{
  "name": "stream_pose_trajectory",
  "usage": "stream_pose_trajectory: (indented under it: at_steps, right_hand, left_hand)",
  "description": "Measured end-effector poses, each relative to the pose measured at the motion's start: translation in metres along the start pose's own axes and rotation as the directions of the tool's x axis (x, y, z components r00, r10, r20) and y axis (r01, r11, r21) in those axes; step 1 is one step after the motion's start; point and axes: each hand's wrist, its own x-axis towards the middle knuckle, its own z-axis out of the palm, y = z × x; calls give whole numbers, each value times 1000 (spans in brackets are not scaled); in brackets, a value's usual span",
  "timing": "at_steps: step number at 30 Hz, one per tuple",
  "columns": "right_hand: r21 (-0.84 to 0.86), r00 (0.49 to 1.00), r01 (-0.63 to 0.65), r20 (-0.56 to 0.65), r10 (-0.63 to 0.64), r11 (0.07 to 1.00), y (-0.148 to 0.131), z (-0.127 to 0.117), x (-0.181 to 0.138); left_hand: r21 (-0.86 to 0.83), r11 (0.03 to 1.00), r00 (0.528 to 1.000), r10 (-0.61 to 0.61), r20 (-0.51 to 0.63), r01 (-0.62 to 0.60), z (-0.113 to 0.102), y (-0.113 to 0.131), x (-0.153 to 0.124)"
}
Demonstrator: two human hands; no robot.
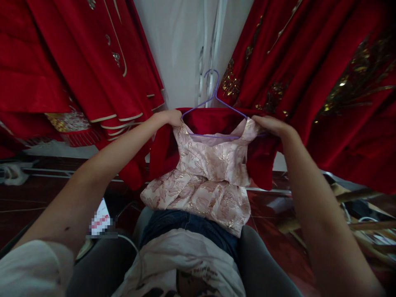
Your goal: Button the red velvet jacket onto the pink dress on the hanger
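Red velvet fills most of the head view: embroidered red garments (77,70) with cream piping hang on the left, and more red fabric with gold embroidery (324,82) hangs on the right. Between them stands a pale wall (182,49) with white trim. Below, the floor (37,198) is dark, glossy reddish-brown, with some clutter at the right edge that is too blurred to name.

At the middle, a small pink dress (210,173) with a shiny gold floral pattern hangs from a purple wire hanger (213,103). It is sleeveless, with a fitted bodice and a flared skirt whose hem drops to just above the person's lap. Behind it, on the same hanger, lies a dark red velvet piece (213,117) that spreads out past both sides of the dress.

The left hand (168,117) is closed on the left shoulder of the hanger and the fabric there. The right hand (269,123) grips the right shoulder in the same way, fingers curled over the dress strap and the velvet. Both arms are stretched forward, holding the dress up in front of the person, who wears a white shirt (185,260) and dark jeans (192,227).
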Motion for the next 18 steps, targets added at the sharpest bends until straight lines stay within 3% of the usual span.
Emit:
stream_pose_trajectory:
  at_steps: [2, 4, 8, 12, 15, 18]
  right_hand:
    - [99, 967, -138, 228, 112, 986, -4, -3, -7]
    - [199, 954, -170, 281, 110, 965, -7, -3, -17]
    - [253, 994, 51, 77, -73, 966, -8, 1, -37]
    - [222, 986, 151, -105, -130, 963, 2, 9, -40]
    - [220, 942, 187, -316, -111, 958, 21, 15, -34]
    - [275, 878, 152, -479, -2, 949, 49, 23, -35]
  left_hand:
    - [-182, 981, 997, 75, 36, -67, 1, -16, -1]
    - [-360, 924, 991, 127, -29, -129, 7, -29, -3]
    - [-589, 746, 947, 188, -262, -311, 29, -41, -10]
    - [-495, 772, 895, 210, -394, -399, 48, -45, -16]
    - [-434, 826, 854, 104, -510, -360, 63, -50, -20]
    - [-497, 836, 809, -117, -576, -233, 84, -55, -28]
